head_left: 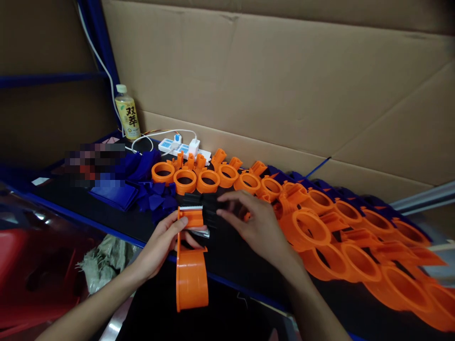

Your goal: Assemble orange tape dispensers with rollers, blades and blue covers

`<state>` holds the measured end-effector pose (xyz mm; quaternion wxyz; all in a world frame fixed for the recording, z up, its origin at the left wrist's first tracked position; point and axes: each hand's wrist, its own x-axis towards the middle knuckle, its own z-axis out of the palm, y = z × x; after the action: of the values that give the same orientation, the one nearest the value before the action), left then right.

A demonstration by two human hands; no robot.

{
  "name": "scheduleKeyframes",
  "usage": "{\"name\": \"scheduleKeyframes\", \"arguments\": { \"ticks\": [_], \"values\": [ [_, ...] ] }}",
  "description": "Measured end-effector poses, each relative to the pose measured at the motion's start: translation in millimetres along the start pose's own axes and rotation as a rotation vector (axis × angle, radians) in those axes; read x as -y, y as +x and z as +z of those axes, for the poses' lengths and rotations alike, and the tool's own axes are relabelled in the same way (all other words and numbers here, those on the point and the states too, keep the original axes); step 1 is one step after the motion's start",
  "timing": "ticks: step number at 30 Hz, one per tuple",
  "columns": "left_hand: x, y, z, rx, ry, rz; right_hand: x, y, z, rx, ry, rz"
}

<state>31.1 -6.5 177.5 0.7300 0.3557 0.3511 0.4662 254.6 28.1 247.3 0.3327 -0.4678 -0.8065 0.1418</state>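
Observation:
My left hand (164, 242) grips an orange plastic tape dispenser (191, 265) near its toothed cutter end, with its round body hanging toward me over the table edge. My right hand (254, 222) reaches over a stack of black plastic parts (208, 208) lying just behind the dispenser; its fingers curl on them, pinching at the stack's right end. Both hands work at the front of a black tabletop (88, 208).
Rows of orange dispenser bodies (320, 227) cover the table's right and back. Blue plastic pieces (149, 189) lie at the left. A white power strip (181, 148) and a drink bottle (128, 113) stand by the cardboard wall. A red bin (31, 274) sits at lower left.

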Motion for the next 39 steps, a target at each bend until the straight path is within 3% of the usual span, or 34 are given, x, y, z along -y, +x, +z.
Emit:
{"name": "scheduleKeyframes", "arguments": {
  "ticks": [3,6,10,15,18,22,29,39],
  "values": [
    [2.7,-1.6,3.2,0.041,-0.015,0.006,15.2,-17.8,8.7,0.048,0.132,-0.048],
    [5.2,-3.5,6.5,0.072,0.0,0.002,20.6,-29.4,24.2,-0.056,0.132,-0.014],
    [6.6,-6.0,8.4,0.087,0.03,0.014,21.6,-36.6,36.6,-0.187,0.088,0.023],
    [7.5,-7.2,9.8,0.098,0.156,0.051,25.1,-43.5,44.5,-0.228,-0.002,-0.02],
    [9.4,-8.1,10.8,0.079,0.169,0.073,31.6,-51.8,56.4,-0.243,-0.163,-0.076],
    [16.9,-9.1,6.6,-0.003,0.12,0.033,43.7,-60.1,66.7,-0.165,-0.242,-0.125],
    [18.0,-6.4,1.8,-0.086,0.08,0.021,55.0,-54.4,54.1,0.084,0.034,-0.026],
    [9.1,-12.6,6.6,-0.234,0.044,0.09,65.2,-53.4,48.4,0.182,0.235,0.033]
  ]
}}
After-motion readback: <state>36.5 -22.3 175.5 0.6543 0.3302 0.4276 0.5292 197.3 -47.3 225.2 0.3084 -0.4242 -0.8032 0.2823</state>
